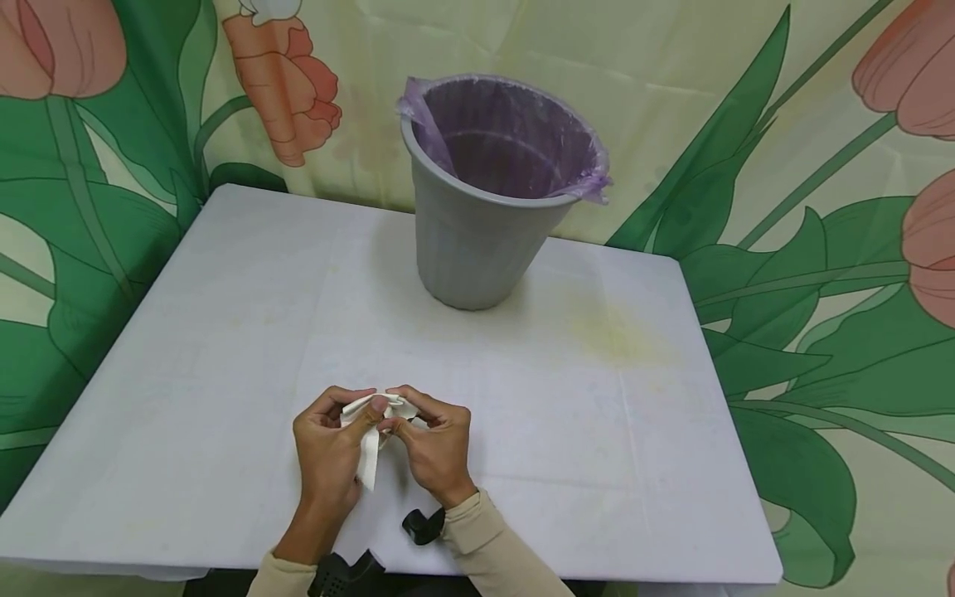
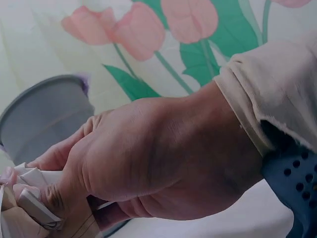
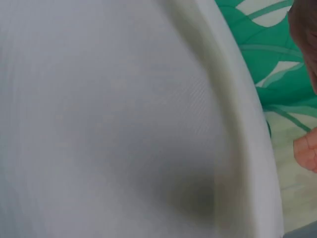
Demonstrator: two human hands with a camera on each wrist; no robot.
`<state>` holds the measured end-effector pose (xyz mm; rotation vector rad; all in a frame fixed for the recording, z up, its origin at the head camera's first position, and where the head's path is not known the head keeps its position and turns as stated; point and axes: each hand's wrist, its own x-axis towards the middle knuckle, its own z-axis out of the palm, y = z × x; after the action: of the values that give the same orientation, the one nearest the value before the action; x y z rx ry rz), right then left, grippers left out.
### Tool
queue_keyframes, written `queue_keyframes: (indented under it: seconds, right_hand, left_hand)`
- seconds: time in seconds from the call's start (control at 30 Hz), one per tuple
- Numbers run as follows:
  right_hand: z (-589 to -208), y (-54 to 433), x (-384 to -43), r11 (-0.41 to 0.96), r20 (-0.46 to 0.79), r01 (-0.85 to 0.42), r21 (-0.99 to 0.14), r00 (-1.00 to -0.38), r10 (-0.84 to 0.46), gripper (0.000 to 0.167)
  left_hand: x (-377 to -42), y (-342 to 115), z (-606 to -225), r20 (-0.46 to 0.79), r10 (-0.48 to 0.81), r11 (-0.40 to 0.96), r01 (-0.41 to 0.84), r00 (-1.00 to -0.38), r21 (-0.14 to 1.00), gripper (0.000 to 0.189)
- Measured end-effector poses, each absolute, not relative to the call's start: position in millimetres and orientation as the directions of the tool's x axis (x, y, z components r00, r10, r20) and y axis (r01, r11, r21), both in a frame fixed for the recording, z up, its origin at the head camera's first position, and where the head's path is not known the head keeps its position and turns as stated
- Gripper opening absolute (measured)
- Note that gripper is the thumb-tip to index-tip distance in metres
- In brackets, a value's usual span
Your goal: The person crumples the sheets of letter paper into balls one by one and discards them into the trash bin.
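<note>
In the head view both hands meet above the near part of the white table. Between them is a crumpled, folded piece of white paper (image 1: 369,456), with one strip hanging down. My left hand (image 1: 328,456) pinches its left side between thumb and fingers. On the other side my right hand (image 1: 438,448) pinches the right end, thumb toward me. The left wrist view shows the left hand (image 2: 143,153) from the side, with the creased paper (image 2: 39,208) at its fingertips. In the right wrist view only a sliver of a hand (image 3: 304,34) appears at the edge.
A grey bin (image 1: 477,240) with a purple bag liner (image 1: 597,178) stands at the table's back, beyond the hands. White cloth covers the table (image 1: 224,398). A tulip-patterned curtain (image 1: 671,99) hangs behind. Dark wrist devices (image 1: 346,574) sit by both sleeves.
</note>
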<state>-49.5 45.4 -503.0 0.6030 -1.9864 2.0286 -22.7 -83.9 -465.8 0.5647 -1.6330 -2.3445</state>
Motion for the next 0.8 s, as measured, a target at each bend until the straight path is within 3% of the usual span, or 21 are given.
queue_keyframes:
  seconds: [0.23, 0.33, 0.47, 0.8]
  right_hand:
    - [-496.6, 54.1, -56.3, -0.133, 0.353, -0.342, -0.930, -0.933, -0.071, 0.028]
    - [-490.9, 59.7, -59.9, -0.175, 0.283, -0.270, -0.947, -0.958, -0.054, 0.029]
    - [-484.6, 64.0, -62.0, -0.231, 0.185, -0.170, -0.958, -0.982, -0.043, 0.034]
    - [-480.0, 67.6, -62.0, -0.262, -0.012, 0.023, -0.965, -0.999, -0.045, 0.046]
  left_hand:
    - [-17.8, -93.6, -462.9, -0.093, -0.211, -0.202, -0.049, -0.973, 0.978, 0.039]
    - [-16.9, -103.0, -465.2, 0.002, -0.049, -0.186, 0.012, -0.999, 0.982, 0.058]
    - [-18.9, -113.1, -470.0, 0.123, 0.095, -0.177, 0.104, -0.988, 0.979, 0.075]
    - [-21.1, -110.3, -480.1, 0.234, 0.087, -0.009, 0.234, -0.968, 0.972, 0.083]
